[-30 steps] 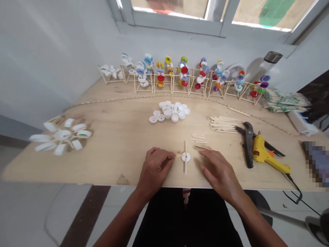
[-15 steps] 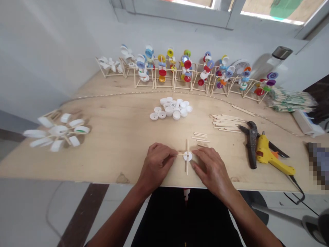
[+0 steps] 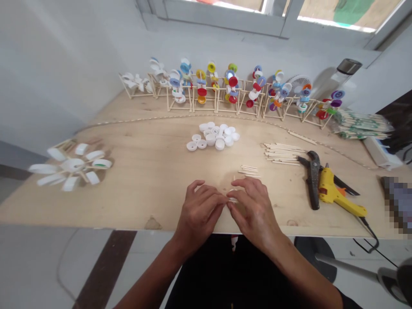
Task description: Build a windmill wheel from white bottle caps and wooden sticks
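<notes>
A white plastic bottle cap [image 3: 232, 197] with thin wooden sticks set on it lies on the table near the front edge, mostly covered by my fingers. My left hand [image 3: 200, 211] has thumb and fingers pinched at the cap's left side, on a short stick hidden by the fingertips. From the right, my right hand [image 3: 255, 209] curls over the cap, its thumb and index fingertips closing at the cap's left rim and meeting the left fingertips. One stick end [image 3: 234, 177] shows just beyond the right fingers. Several short cut sticks [image 3: 249, 170] lie behind my right hand.
White caps [image 3: 210, 139] are heaped mid-table. Long sticks [image 3: 281, 153], a black-handled cutter [image 3: 313, 180] and a yellow glue gun [image 3: 326, 184] lie right. A cap wheel [image 3: 72, 165] sits left. Stick frames with coloured cap wheels [image 3: 202, 92] line the back.
My right hand has moved left over the cap, and its fingertips now meet those of my left hand. The cap and its sticks, plainly visible before, are now mostly covered.
</notes>
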A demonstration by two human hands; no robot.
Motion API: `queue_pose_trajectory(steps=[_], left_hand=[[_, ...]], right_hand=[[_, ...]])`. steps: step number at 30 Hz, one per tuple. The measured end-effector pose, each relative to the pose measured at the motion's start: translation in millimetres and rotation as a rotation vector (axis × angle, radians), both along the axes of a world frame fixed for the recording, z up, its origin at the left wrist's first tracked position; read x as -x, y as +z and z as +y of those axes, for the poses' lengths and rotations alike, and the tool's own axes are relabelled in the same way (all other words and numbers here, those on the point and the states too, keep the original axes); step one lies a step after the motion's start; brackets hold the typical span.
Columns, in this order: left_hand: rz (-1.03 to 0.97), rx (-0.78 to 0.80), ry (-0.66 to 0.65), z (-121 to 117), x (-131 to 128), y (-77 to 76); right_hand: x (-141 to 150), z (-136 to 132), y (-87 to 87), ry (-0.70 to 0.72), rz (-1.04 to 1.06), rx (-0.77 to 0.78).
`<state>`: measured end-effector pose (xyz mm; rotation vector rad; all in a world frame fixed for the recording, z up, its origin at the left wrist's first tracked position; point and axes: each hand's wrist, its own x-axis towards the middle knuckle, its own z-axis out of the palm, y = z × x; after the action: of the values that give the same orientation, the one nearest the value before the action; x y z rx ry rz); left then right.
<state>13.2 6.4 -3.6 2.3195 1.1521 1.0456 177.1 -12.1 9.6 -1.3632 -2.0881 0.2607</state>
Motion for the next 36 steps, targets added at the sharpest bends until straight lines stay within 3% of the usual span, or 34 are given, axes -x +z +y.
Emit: queue_pose_trajectory(steps=[13,19,23,27,36], left_hand=[[0.044,0.055,-0.046,1,13,8.8],[0.047,0.06,0.032,15,22,-1.8],[0.045,0.092,0.024,22,23,-10.1],[0.028,0.112,-0.007,24,20,-13.8],[0.014,0.142,-0.002,23,15,-15.1]], right_hand=[[3,-1,-1.4,0.045,0.02,-0.013],[-21,2,-1.4,-0.035,0.066,-0.082],[-37,-4,-11.1,-0.082,0.078,-0.002],[-34,-9,-21.8,-0.066,0.033,0.077],[-24,-3,-30.1,-0.104,-0.072,0.068]])
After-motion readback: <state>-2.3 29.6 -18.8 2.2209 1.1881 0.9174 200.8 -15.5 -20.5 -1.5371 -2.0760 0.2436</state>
